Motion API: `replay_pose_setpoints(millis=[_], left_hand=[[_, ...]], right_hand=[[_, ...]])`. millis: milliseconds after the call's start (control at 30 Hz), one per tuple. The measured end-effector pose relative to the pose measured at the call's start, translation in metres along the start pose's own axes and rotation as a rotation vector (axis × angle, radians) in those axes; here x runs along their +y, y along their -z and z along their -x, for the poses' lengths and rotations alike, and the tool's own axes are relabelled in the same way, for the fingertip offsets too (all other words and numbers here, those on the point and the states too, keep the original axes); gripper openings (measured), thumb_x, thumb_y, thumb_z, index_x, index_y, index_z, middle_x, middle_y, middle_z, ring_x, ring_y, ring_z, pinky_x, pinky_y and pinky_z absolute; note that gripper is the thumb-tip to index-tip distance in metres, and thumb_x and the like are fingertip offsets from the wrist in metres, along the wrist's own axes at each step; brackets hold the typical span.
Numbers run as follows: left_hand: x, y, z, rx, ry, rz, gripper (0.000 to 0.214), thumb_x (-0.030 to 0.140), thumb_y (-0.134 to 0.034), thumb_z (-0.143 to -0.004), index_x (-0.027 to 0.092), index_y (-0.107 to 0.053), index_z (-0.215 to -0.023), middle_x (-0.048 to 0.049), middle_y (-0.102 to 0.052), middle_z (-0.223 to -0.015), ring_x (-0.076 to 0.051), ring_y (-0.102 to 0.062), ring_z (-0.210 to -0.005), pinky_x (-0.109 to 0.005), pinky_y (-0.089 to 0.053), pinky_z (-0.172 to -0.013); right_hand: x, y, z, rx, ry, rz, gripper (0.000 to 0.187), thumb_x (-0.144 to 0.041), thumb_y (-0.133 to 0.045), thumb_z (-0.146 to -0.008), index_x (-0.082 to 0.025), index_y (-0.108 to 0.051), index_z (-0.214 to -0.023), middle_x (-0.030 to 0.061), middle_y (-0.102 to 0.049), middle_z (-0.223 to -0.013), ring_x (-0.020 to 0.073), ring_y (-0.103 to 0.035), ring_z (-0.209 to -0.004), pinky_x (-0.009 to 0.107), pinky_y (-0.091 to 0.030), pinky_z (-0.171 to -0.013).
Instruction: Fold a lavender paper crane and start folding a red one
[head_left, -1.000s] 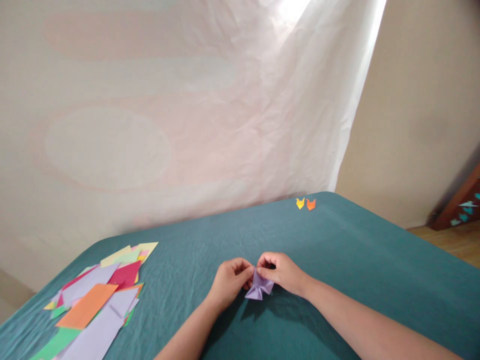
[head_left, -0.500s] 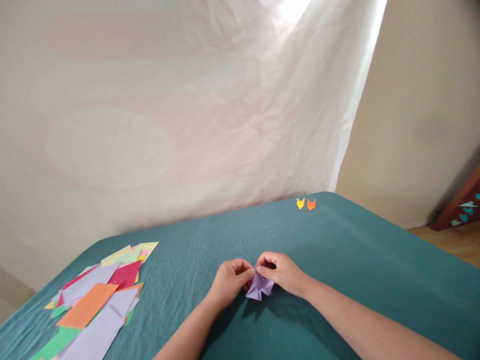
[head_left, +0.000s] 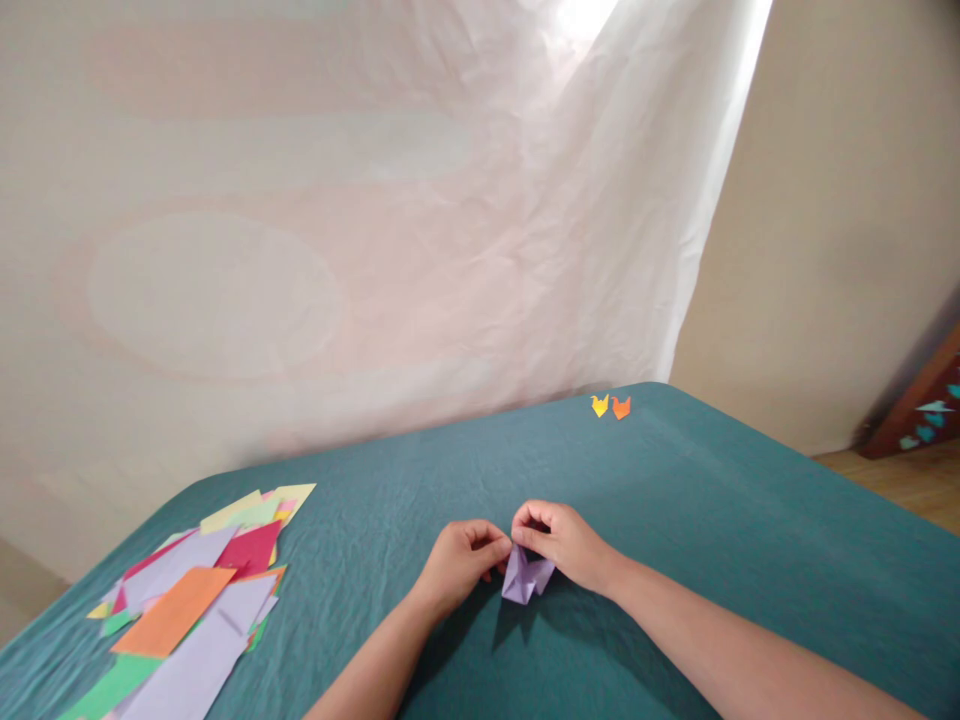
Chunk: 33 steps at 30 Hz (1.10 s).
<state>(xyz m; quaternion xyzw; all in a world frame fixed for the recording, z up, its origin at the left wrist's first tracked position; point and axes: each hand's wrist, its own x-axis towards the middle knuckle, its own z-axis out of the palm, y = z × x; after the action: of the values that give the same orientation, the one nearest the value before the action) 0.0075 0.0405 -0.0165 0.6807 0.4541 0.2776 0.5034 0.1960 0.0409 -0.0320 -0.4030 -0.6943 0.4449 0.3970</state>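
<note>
A small piece of folded purple paper (head_left: 525,580) hangs between my hands, just above the green cloth, its shadow falling below it. My left hand (head_left: 459,565) is closed in a pinch at the upper left tip of the paper. Thumb and fingers of my right hand (head_left: 559,540) pinch the top of the same piece, close beside the left fingertips. The fold has pointed flaps that spread downward and to the right. Part of its upper edge is hidden behind the right fingers.
Loose coloured paper sheets (head_left: 180,605) lie in a heap on the left of the green-covered table (head_left: 360,620). Near the far edge sit a yellow folded figure (head_left: 600,405) and an orange one (head_left: 621,407). Pale hanging sheeting (head_left: 420,250) rises behind the table.
The purple folded paper has turned a little and shifted slightly right, showing a different side. Both hands stay nearly in place, still pinching at its top.
</note>
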Motion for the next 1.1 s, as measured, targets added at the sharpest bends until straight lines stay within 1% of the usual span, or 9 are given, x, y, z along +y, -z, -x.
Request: replay_pose_setpoints(millis=[233, 400, 667, 833, 967, 1100], left_hand=[[0.002, -0.004, 0.002, 0.036, -0.045, -0.099, 0.019, 0.03, -0.055, -0.079, 0.014, -0.064, -0.072, 0.0002, -0.06, -0.062, -0.01, -0.051, -0.056, -0.02, -0.039, -0.055], [0.005, -0.004, 0.002, 0.038, -0.037, -0.122, 0.016, 0.027, -0.056, -0.076, 0.014, -0.063, -0.069, 0.0007, -0.06, -0.061, -0.009, -0.05, -0.056, -0.019, -0.038, -0.055], [0.011, -0.002, 0.003, -0.017, 0.012, -0.115, 0.015, 0.025, -0.058, -0.072, 0.013, -0.064, -0.068, 0.001, -0.058, -0.057, -0.009, -0.047, -0.052, -0.019, -0.035, -0.051], [0.014, 0.001, 0.003, -0.059, 0.042, -0.118, 0.015, 0.027, -0.059, -0.07, 0.013, -0.065, -0.068, 0.0002, -0.06, -0.058, -0.009, -0.047, -0.05, -0.019, -0.033, -0.048], [0.009, 0.002, 0.002, -0.06, 0.053, -0.075, 0.018, 0.031, -0.061, -0.071, 0.013, -0.065, -0.072, 0.0, -0.06, -0.058, -0.009, -0.049, -0.05, -0.019, -0.035, -0.047], [0.006, 0.003, 0.002, -0.02, -0.023, 0.064, 0.021, 0.031, -0.061, -0.073, 0.015, -0.065, -0.086, -0.0011, -0.062, -0.07, -0.01, -0.053, -0.056, -0.019, -0.039, -0.05]], right_hand=[[-0.001, -0.001, -0.001, 0.024, 0.031, 0.022, 0.012, -0.026, -0.056, -0.083, -0.017, -0.057, -0.075, -0.0026, -0.056, -0.066, 0.011, -0.049, -0.061, 0.022, -0.038, -0.058], [-0.002, -0.003, -0.001, 0.037, 0.033, 0.032, 0.011, -0.024, -0.055, -0.083, -0.018, -0.056, -0.074, -0.0027, -0.056, -0.066, 0.011, -0.05, -0.061, 0.022, -0.039, -0.058], [-0.002, -0.001, 0.0, 0.051, 0.035, 0.039, 0.012, -0.024, -0.055, -0.083, -0.018, -0.055, -0.073, -0.0026, -0.057, -0.066, 0.0115, -0.051, -0.062, 0.022, -0.039, -0.059], [-0.004, -0.002, 0.001, 0.041, 0.031, 0.043, 0.014, -0.026, -0.055, -0.083, -0.018, -0.056, -0.072, -0.0022, -0.057, -0.065, 0.0118, -0.051, -0.061, 0.022, -0.039, -0.058], [-0.002, 0.0, 0.0, 0.044, 0.03, 0.028, 0.015, -0.029, -0.056, -0.083, -0.018, -0.056, -0.073, -0.0021, -0.057, -0.066, 0.0119, -0.051, -0.062, 0.022, -0.04, -0.058], [0.006, 0.005, -0.003, 0.089, -0.002, -0.06, 0.022, -0.038, -0.057, -0.083, -0.017, -0.057, -0.078, -0.0013, -0.057, -0.068, 0.012, -0.052, -0.063, 0.023, -0.041, -0.06]])
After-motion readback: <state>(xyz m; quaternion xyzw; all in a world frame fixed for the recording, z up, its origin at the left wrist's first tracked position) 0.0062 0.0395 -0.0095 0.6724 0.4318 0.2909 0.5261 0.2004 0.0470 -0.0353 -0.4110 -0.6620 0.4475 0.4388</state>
